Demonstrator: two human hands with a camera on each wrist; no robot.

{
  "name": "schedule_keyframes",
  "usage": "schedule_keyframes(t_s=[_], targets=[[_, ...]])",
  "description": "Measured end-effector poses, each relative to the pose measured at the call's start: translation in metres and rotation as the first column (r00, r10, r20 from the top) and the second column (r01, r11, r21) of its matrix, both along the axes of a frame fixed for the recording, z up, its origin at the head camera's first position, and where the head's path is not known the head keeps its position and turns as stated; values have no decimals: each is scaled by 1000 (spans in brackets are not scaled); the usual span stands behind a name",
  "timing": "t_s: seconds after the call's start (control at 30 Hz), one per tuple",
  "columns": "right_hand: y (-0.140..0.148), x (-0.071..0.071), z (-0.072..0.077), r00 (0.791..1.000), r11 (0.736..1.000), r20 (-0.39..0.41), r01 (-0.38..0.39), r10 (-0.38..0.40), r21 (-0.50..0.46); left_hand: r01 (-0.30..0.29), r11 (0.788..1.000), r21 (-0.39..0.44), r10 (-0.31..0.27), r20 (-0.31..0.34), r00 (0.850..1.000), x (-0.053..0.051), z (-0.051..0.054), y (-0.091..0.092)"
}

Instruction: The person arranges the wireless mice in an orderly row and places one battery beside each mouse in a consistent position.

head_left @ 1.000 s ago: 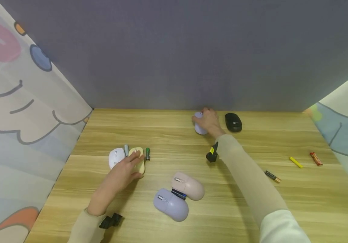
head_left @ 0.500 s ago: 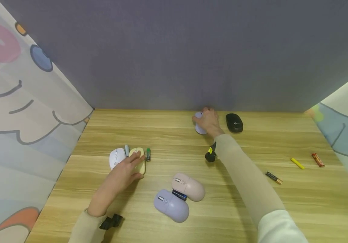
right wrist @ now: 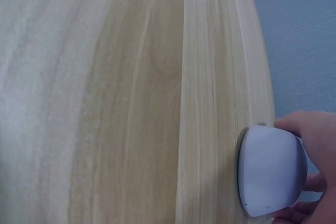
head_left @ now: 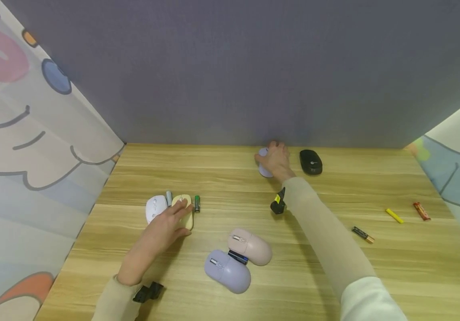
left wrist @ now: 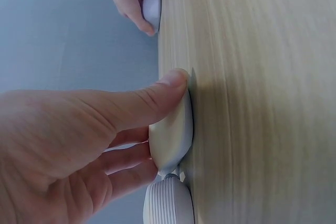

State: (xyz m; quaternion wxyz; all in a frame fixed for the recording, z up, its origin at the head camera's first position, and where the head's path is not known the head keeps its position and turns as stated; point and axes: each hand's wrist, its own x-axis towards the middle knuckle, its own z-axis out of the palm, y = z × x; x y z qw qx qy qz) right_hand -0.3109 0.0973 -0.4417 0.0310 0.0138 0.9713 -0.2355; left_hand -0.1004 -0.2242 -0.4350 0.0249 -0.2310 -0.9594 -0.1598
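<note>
My left hand (head_left: pixel 167 225) grips a yellow computer mouse (head_left: pixel 187 220) on the left of the table, thumb on one side and fingers on the other. A white mouse (head_left: pixel 155 206) lies to its left, with a pale grey battery (head_left: pixel 169 197) between the two. Just right of the yellow mouse lies a green and black battery (head_left: pixel 197 203). At the far edge, my right hand (head_left: pixel 278 160) holds a small lavender mouse (head_left: pixel 264 170) by its sides. The right wrist view shows this mouse (right wrist: pixel 273 171) resting on the wood. A black mouse (head_left: pixel 311 162) lies to that hand's right.
Nearer me lie a lavender mouse (head_left: pixel 227 271) and a pink mouse (head_left: pixel 250 246), with a dark battery (head_left: pixel 238 257) between them. On the right are a black and copper battery (head_left: pixel 363 235), a yellow stick (head_left: pixel 394 216) and a red wrapped snack (head_left: pixel 421 211). A grey partition (head_left: pixel 230 76) stands behind.
Both hands stay where they were on their mice. Only a very slight shift of the whole head view shows.
</note>
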Motion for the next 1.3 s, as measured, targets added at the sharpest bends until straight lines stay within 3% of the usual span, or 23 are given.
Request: schedule_keyframes(t_s=[0.37,0.73,1.3], targets=[[7,11,14,1000,999,1,-29,29,21,-11,1000,-16,11,6,1000,-2,0,0],[17,21,19,992,992,-84,-103,97,-75,-2,1000,1,2,3,1000,-5,1,-2],[24,58,16,946,949,-202,-284,254,-135,-26,999,-25,27,21,999,-7,2,-7]])
